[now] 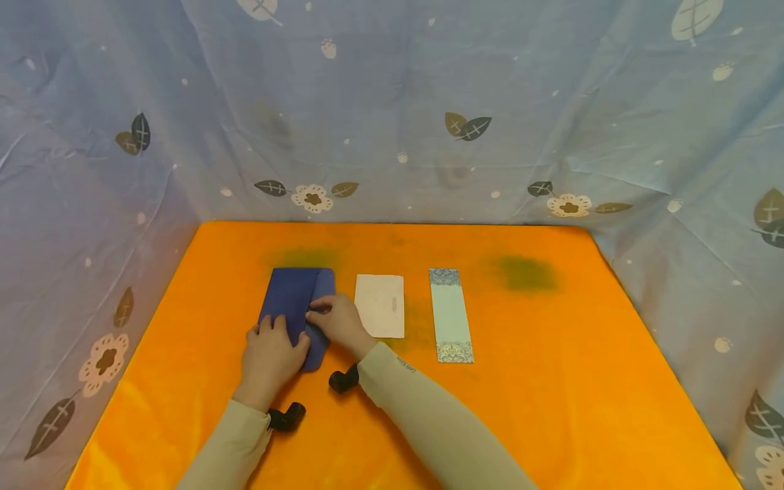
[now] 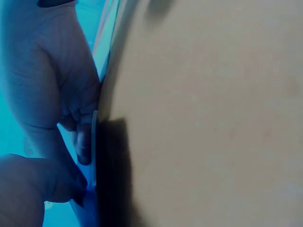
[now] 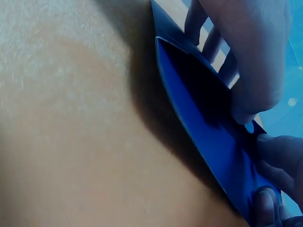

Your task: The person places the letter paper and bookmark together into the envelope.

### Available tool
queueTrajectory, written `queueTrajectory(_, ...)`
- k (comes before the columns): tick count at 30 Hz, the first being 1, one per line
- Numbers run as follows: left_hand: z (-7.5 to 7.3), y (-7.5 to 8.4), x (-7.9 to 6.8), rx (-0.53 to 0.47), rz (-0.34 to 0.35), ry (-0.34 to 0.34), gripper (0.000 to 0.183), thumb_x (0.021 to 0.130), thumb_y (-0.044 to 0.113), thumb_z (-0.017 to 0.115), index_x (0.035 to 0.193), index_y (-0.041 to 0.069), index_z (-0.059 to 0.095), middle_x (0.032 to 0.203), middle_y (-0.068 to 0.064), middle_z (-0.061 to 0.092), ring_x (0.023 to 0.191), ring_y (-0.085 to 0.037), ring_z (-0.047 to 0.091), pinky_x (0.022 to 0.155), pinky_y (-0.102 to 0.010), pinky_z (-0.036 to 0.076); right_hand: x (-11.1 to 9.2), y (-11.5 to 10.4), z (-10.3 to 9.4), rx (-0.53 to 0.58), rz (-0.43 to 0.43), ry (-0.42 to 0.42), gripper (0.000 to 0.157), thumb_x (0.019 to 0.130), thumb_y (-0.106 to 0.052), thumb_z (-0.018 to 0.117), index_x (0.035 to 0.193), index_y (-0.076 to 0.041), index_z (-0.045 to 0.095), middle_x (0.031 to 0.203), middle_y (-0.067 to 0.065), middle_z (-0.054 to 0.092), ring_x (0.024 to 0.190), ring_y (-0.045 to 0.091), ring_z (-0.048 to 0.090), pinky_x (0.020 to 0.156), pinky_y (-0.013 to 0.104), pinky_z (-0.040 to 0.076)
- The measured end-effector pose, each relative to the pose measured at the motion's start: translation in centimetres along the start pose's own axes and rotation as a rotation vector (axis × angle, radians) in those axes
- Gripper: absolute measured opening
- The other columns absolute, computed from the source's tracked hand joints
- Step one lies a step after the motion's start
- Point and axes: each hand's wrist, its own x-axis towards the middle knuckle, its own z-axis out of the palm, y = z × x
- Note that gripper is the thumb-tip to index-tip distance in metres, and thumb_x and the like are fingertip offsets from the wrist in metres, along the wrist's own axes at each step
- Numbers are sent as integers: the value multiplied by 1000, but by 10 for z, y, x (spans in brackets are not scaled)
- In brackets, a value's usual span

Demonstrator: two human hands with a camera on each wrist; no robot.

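Note:
A dark blue envelope (image 1: 290, 286) lies on the left part of the table, its flap side facing right. My left hand (image 1: 269, 357) rests on its near left part, fingers spread forward, thumb toward the flap. With thumb and forefinger, my right hand (image 1: 337, 323) pinches the flap edge midway along the right side. The right wrist view shows the envelope mouth (image 3: 199, 118) gaping, with the left hand (image 3: 251, 52) above and the right hand (image 3: 279, 175) at the lower right. Both hands (image 2: 52, 71) hide part of the envelope in the left wrist view.
Just right of the hands lies a white card (image 1: 380, 299) with a small oval mark. Farther right is a pale blue strip (image 1: 450, 313) with lace-patterned ends. An orange cloth (image 1: 551, 381) covers the table, and leaf-printed curtains (image 1: 398, 88) surround it.

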Motion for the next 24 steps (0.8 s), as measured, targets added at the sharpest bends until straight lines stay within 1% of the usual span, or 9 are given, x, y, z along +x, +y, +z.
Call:
queueTrajectory(4,2,1,1,35,16,12,70,89,39,63,128,-17,47,126,-42,43,113,-60,41,93,-66,35,0,3,-2,-6,9,-11,26,88,-25,72,112,-13,74,102,-5,67,82,7,59,70,22,50)
queueTrajectory(7,3,2,1,48,5,5,77,88,41,65,133,-17,41,129,-42,39,113,-61,40,90,-66,38,-1,4,-3,-14,6,-18,29,89,-26,72,115,-13,72,105,-3,68,84,7,60,71,23,50)
queueTrajectory(11,3,3,2,76,-65,-50,84,90,44,60,142,-15,31,135,-44,32,112,-63,39,86,-67,40,-1,4,-1,-31,-20,-30,33,90,-26,70,120,-13,70,112,-2,67,86,7,60,72,22,50)
queueTrajectory(14,1,4,2,108,-102,-78,84,92,45,57,143,-15,28,135,-46,31,109,-64,41,82,-67,42,-3,3,2,-61,-54,-43,36,92,-26,67,126,-14,67,118,0,64,87,7,57,73,22,49)
queueTrajectory(17,-1,6,2,117,-105,-82,82,92,43,57,142,-16,29,132,-47,33,105,-64,42,79,-67,42,-4,2,4,-88,-76,-48,38,93,-25,66,129,-15,64,119,1,61,89,9,55,74,23,47)
queueTrajectory(19,-2,7,2,119,-100,-78,81,93,43,56,141,-16,30,129,-47,34,103,-64,43,78,-67,43,-5,2,4,-98,-74,-52,39,93,-26,66,131,-17,63,119,0,59,91,8,53,76,23,46)
queueTrajectory(24,-4,8,3,108,-83,-55,78,93,41,55,140,-17,31,127,-48,37,101,-64,45,77,-67,44,-4,0,1,-55,-59,-74,42,93,-27,66,134,-17,60,126,-2,58,91,7,54,79,24,47)
